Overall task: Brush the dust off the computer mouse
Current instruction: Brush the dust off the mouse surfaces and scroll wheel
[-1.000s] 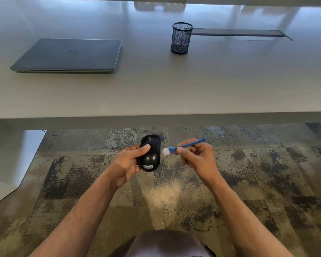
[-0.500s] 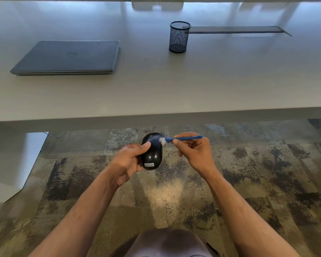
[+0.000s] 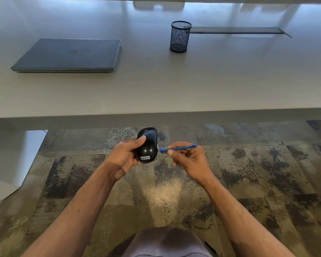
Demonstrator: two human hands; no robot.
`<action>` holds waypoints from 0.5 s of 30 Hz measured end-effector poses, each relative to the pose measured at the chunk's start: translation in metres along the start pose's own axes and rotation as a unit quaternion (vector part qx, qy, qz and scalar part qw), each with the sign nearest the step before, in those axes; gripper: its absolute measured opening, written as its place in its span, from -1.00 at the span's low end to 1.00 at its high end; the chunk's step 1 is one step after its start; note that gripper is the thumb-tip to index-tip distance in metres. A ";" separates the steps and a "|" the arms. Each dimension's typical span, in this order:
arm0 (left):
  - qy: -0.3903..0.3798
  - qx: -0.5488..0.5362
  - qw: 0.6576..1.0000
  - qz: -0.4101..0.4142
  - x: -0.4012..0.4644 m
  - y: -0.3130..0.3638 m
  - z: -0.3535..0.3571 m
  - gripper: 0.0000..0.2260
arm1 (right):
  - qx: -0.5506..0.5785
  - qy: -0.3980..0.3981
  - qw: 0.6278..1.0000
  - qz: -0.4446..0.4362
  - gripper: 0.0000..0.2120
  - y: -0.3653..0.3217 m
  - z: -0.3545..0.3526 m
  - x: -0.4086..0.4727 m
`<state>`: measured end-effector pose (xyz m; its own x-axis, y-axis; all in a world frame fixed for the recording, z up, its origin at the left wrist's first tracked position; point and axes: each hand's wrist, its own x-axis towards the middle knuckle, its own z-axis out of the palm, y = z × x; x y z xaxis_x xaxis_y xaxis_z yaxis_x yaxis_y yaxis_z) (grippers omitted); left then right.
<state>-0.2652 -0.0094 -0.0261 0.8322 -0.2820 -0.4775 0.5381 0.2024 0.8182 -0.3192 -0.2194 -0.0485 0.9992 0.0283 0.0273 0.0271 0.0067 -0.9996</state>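
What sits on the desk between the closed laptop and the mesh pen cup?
Nothing: the head view shows bare desk between the laptop and pen cup.

Desk [image 3: 156,93]: closed laptop [image 3: 69,54] at left rear; mesh pen cup [image 3: 180,37] at centre rear, beside a dark cable slot [image 3: 235,30]; broad bare surface along the near edge and right. Below the desk edge: open space over carpet [image 3: 248,173]; white desk leg [image 3: 11,160] at far left.

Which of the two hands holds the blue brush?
The right hand pinches the blue brush, its tip at the side of the black mouse. The left hand grips only the mouse.
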 end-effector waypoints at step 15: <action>0.011 -0.011 1.000 0.010 0.004 0.001 0.005 -0.60 | -0.048 0.041 0.998 -0.008 -0.90 -0.006 0.003 -0.001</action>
<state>-0.2619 -0.0153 -0.0257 0.8460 -0.2560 -0.4677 0.5230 0.2278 0.8213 -0.3209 -0.2167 -0.0422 0.9975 -0.0528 0.0464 0.0416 -0.0891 -0.9952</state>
